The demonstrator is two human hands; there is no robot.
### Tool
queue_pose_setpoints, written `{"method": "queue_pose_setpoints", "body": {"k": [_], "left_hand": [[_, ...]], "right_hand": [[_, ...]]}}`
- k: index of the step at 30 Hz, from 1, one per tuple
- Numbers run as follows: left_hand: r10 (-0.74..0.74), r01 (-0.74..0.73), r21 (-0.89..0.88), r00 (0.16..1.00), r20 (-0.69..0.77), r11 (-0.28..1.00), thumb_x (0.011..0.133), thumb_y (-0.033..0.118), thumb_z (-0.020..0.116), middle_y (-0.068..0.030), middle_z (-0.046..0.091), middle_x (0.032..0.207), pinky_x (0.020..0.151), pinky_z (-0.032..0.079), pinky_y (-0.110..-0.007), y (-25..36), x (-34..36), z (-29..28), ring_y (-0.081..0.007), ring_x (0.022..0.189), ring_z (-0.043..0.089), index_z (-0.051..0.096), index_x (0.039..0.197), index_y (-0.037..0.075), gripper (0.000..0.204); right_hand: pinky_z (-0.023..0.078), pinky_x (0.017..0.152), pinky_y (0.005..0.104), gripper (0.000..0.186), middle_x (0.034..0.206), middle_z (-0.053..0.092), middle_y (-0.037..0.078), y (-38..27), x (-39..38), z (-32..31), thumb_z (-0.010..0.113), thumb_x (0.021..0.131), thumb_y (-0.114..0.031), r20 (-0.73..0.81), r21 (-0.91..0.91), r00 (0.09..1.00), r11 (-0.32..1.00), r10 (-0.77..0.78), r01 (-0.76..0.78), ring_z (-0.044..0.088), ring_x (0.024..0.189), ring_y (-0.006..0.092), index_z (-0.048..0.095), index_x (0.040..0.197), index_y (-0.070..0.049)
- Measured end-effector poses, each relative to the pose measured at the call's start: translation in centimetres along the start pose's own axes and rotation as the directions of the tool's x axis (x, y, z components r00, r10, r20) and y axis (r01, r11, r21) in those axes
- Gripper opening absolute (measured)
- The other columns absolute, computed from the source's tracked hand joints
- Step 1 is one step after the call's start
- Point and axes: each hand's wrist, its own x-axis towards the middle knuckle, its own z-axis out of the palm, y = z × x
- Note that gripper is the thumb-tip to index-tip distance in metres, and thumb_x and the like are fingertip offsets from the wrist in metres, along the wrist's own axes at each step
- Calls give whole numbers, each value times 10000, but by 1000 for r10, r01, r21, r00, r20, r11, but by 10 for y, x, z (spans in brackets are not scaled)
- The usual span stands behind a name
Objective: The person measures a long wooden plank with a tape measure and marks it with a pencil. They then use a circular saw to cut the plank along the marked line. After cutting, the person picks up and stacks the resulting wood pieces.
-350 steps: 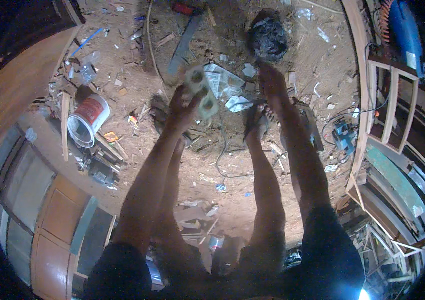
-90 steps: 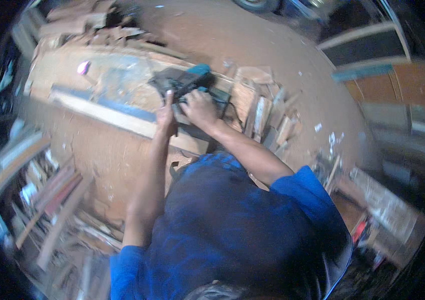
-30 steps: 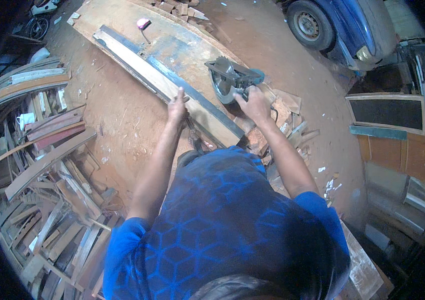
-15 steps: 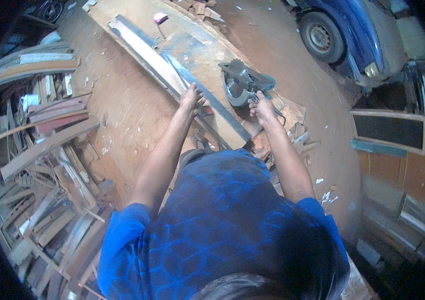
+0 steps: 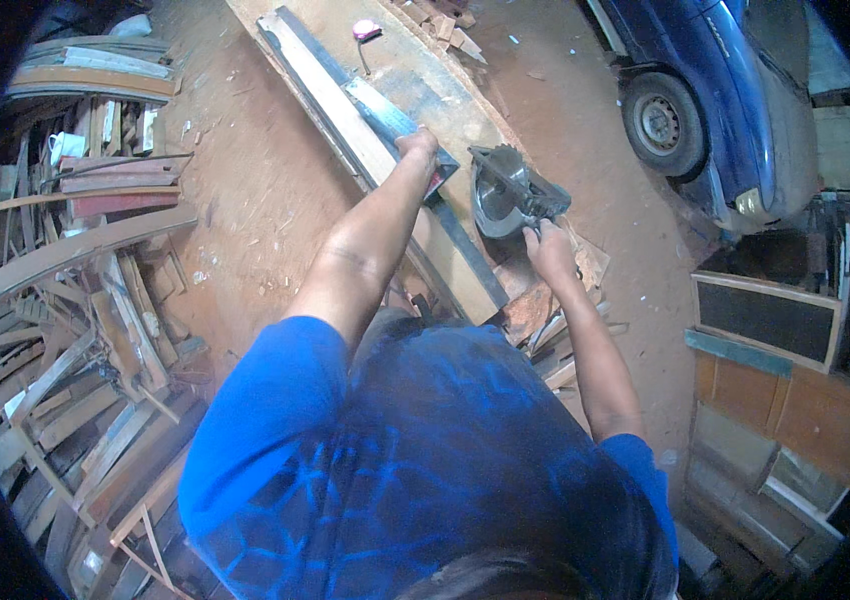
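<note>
As plank (image 5: 343,118) slants, far end leftward

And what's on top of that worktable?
A pale plank and small pink object; the left hand holds a handsaw, the right hand touches a circular saw. What's beneath these is covered.

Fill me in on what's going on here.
A person in a blue shirt is at a low bench with both hands busy. The left hand holds a flat metal tool beside a long pale plank. The right hand grips the handle of a circular saw, its toothed blade exposed; whether the saw rests on the bench is hard to tell. Scrap wood is piled to the left, and a blue car stands beyond.
</note>
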Motion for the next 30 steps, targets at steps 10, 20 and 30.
{"method": "queue_pose_setpoints", "body": {"k": [10, 20, 30], "left_hand": [[468, -573, 37, 704, 534, 819, 918, 565, 586, -248, 691, 965, 870, 517, -429, -30, -188, -4, -324, 960, 683, 718, 956, -18, 599], [764, -839, -2, 494, 416, 544, 918, 480, 657, -187, 687, 927, 819, 510, -445, -77, -248, -22, -366, 909, 662, 671, 1027, -22, 514], [709, -893, 24, 374, 599, 450, 981, 494, 533, -240, 661, 947, 804, 502, -514, -71, -245, -18, -422, 922, 646, 686, 929, -7, 527]], "right_hand": [[511, 613, 353, 428, 729, 640, 58, 30, -14, -22, 668, 919, -505, 735, 595, 460, -150, 498, -790, 631, 667, 211, 649, 896, -78], [489, 795, 500, 284, 987, 623, 217, -8, -3, -29, 728, 832, -126, 65, 34, 997, 999, -29, 27, 602, 912, 429, 561, 1027, -5], [533, 769, 409, 330, 997, 600, 146, 16, -8, -31, 618, 858, -84, 156, -295, 896, 846, -416, 444, 633, 880, 318, 592, 1179, -13]]}}
